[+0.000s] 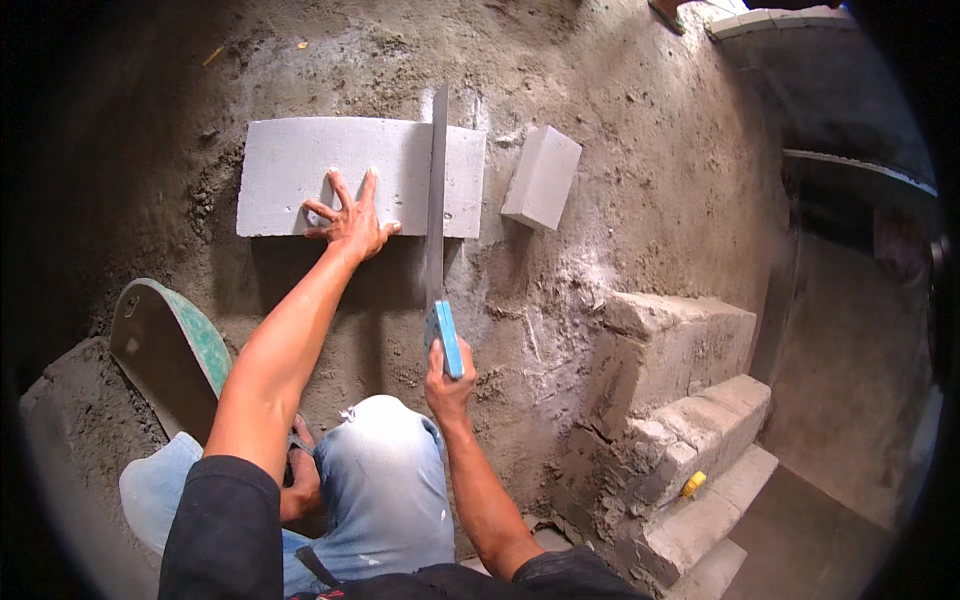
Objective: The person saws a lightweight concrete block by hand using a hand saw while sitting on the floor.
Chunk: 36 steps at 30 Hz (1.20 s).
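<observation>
The long block [340, 175] under the left hand [350, 222] looks like pale grey lightweight concrete, matt and finely grained, with clean flat faces. The small offcut [541, 177] beside it is of the same chalky stuff. The saw [436, 190] has a dull grey metal blade and a smooth blue plastic handle [446, 338], gripped by the right hand [450, 385]. The floor [620, 120] is rough, dusty cement, crumbly and uneven. The stacked blocks [680, 400] look coarse, chipped and mortar-smeared. The jeans [385, 480] are faded denim cloth, and the sleeve [220, 530] is dark matt fabric.
</observation>
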### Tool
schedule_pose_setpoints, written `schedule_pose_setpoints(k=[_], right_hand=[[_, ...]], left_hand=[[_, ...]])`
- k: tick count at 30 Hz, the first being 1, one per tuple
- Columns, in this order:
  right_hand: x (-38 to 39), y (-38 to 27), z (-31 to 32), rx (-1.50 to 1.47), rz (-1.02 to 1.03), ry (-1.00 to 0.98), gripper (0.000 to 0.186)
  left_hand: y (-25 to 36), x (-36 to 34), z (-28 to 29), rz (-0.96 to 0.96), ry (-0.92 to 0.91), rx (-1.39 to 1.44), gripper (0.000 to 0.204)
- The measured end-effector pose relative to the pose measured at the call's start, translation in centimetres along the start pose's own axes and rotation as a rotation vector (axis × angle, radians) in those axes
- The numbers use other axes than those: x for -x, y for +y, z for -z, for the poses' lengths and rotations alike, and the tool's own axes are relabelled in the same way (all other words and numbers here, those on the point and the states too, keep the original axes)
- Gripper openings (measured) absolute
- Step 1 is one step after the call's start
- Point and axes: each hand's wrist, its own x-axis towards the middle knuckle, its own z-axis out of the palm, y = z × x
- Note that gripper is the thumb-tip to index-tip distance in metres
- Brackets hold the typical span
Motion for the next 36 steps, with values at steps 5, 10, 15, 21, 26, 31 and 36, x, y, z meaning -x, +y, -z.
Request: schedule_pose_setpoints(k=[5,10,15,21,26,31,36], right_hand=[[-10.2,-1.6,-3.3,-0.003,-0.062,-0.095,0.028],[-9.4,-1.5,-2.6,-0.046,0.132,0.047,0.046],[-3.7,0.8,-0.3,-0.057,0.031,-0.049,0.049],[-2.5,0.0,-0.3,-0.114,-0.029,-0.062,0.042],[-8.2,0.2,-1.9,-0.019,-0.042,-0.129,0.034],[-0.7,0.1,0.2,0.003,0.122,0.024,0.036],[-5.9,0.4,-0.2,0.033,-0.135,-0.147,0.036]], left_hand=[[0.2,-0.6,-1.2,-0.054,0.051,0.07,0.101],[0.3,0.5,-1.6,-0.029,0.008,0.081,0.102],[0.1,0.0,-1.7,-0.021,0.072,0.055,0.1],[-0.2,0.6,-1.5,-0.01,0.041,0.035,0.098],[0.5,0.5,-2.2,-0.042,0.04,0.053,0.095],[-0.1,1.5,-1.3,-0.02,-0.005,0.023,0.094],[0.6,0.6,-2.8,-0.035,0.039,0.008,0.096]])
